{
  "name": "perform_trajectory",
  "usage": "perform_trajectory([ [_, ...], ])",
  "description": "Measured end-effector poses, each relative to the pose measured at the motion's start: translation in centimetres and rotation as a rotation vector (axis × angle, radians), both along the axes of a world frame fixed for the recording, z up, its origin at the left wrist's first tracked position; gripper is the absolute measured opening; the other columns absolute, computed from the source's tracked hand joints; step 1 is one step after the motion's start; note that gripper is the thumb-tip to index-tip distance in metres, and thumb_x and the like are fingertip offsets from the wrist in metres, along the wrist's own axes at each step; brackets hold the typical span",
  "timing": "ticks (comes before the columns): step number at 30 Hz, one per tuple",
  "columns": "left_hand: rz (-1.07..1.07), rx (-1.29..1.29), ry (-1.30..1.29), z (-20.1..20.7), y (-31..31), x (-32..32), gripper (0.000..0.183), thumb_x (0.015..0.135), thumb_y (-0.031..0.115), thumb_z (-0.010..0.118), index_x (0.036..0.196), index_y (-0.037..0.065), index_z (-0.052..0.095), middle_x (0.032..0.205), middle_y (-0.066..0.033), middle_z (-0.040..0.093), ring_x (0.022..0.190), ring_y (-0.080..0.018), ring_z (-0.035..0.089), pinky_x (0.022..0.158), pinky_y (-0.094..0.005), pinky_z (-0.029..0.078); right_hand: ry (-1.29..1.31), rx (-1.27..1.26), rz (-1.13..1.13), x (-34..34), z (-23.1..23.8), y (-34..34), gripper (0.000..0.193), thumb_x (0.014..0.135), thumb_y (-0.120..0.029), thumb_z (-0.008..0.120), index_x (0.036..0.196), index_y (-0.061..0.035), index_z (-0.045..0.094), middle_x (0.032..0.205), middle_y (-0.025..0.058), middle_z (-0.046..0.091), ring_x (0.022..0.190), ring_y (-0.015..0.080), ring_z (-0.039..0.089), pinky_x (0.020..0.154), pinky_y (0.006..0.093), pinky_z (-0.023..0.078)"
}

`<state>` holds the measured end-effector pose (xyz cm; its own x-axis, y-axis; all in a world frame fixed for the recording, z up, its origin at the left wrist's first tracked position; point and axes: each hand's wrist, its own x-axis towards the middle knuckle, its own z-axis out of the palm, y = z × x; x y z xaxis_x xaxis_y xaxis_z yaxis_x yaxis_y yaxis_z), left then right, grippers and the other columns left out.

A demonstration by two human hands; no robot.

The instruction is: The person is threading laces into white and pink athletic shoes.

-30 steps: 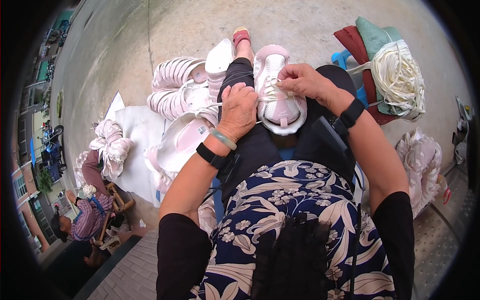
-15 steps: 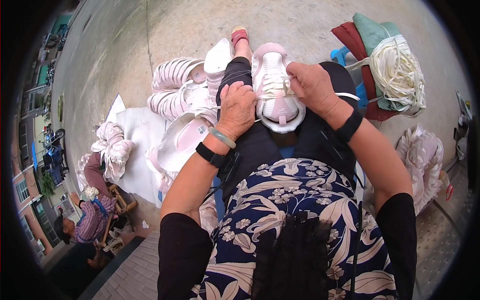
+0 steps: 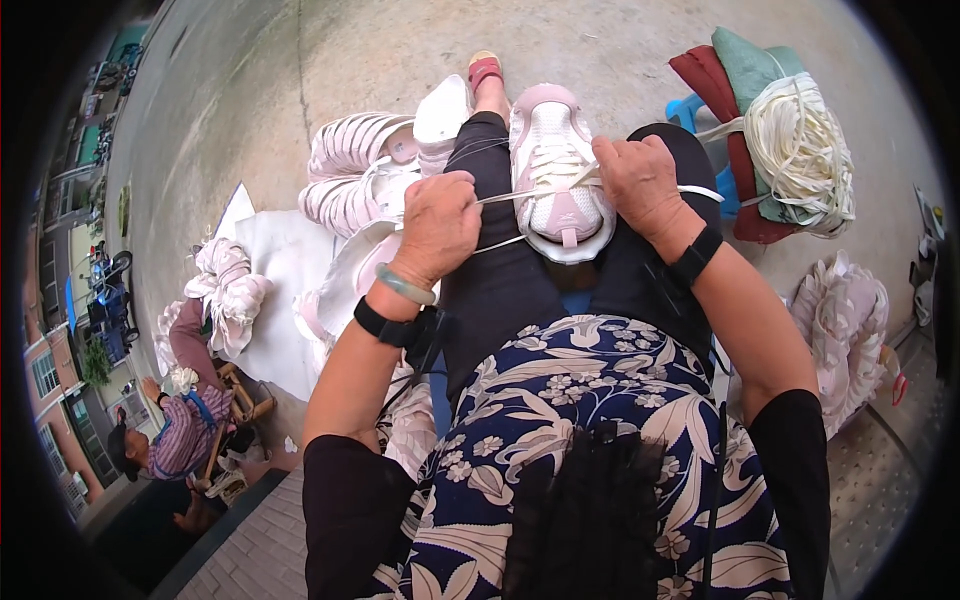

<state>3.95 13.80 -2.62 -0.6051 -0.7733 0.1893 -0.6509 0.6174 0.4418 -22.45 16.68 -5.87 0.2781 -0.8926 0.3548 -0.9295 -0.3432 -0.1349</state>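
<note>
A pink and white sneaker upper (image 3: 552, 150) rests across my thighs, its heel end toward me. White laces (image 3: 556, 172) criss-cross its front. My left hand (image 3: 440, 222), left of the shoe, is closed on a lace (image 3: 505, 197) stretched taut from the eyelets. Close against the shoe's right side, my right hand (image 3: 637, 180) pinches the lace's other side; its fingertips partly hide the grip. A loose lace end (image 3: 700, 191) trails over my right knee, and another strand runs below my left hand.
Stacked pink and white shoe pieces (image 3: 355, 165) lie at my left. On the right, a bundle of cream laces (image 3: 800, 140) sits on folded red and green cloth over a blue stool (image 3: 683, 112). More bundled pieces (image 3: 842, 330) stand at lower right. Another person (image 3: 185, 435) sits at far left.
My left hand has moved left, away from the shoe, drawing the lace out straight. My right hand has shifted slightly right and down.
</note>
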Motion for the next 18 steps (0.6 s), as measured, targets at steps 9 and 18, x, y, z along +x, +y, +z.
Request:
perform_trajectory([
  [9,0.137,0.011,0.033,2.7,-1.1,5.1,0.004,0.077,0.005,0.054,0.079,0.002,0.054,0.086,-0.0135,0.059,0.082,-0.0318,0.056,0.076,-0.0401,0.041,-0.428,0.084,0.069,1.6,1.3,0.9,0.016,0.076,-0.009,0.055,0.091,-0.0048,0.054,0.077,0.0103,0.057,0.072,0.0303,0.058,0.068,0.0392,0.045],
  [18,0.181,-0.002,-0.42,-0.6,1.3,7.2,0.007,0.072,0.01,0.058,0.077,0.006,0.056,0.086,-0.0077,0.057,0.086,-0.0286,0.054,0.076,-0.0407,0.038,-0.195,0.218,0.038,-1.1,1.5,3.1,0.006,0.077,-0.011,0.056,0.082,-0.0082,0.053,0.074,0.008,0.053,0.07,0.0268,0.058,0.056,0.0371,0.047],
])
